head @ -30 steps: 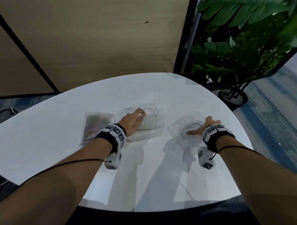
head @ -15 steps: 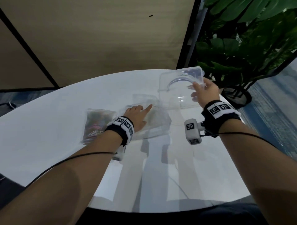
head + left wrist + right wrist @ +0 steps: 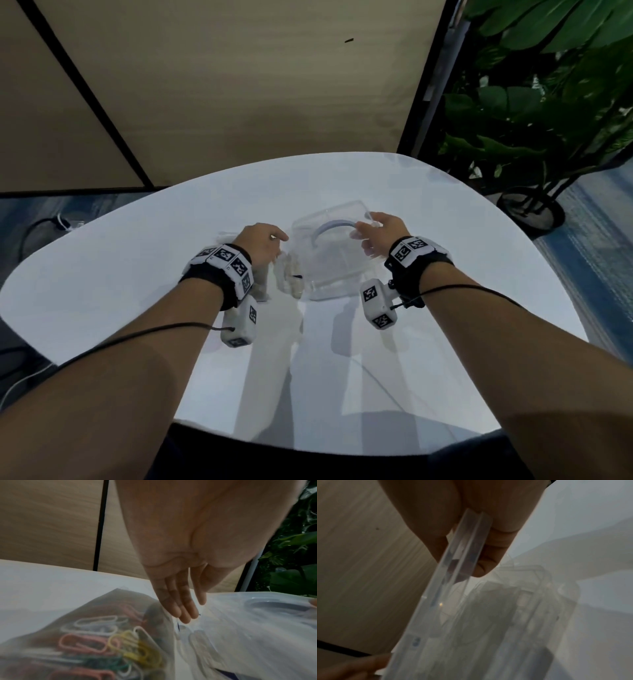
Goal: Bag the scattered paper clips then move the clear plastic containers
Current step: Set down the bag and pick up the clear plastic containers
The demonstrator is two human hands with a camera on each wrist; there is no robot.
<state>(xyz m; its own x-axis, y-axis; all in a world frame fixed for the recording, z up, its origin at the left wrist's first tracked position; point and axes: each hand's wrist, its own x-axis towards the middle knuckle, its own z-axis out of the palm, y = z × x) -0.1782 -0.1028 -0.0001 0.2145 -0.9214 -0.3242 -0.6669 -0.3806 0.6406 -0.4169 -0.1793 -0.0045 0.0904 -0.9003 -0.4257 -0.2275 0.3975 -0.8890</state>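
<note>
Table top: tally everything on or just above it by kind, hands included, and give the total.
Clear plastic containers: 2 (held container, lower container)
Bag of paper clips: 1
Hands: 2 (left hand, right hand)
Total: 5

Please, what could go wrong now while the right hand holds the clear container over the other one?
The right hand pinches the upper container only by its rim, so it may slip or tilt. It is being lowered onto the lower container, where the left hand's fingers rest, so they might get caught. The clip bag lies close beside and could be pushed.
</note>
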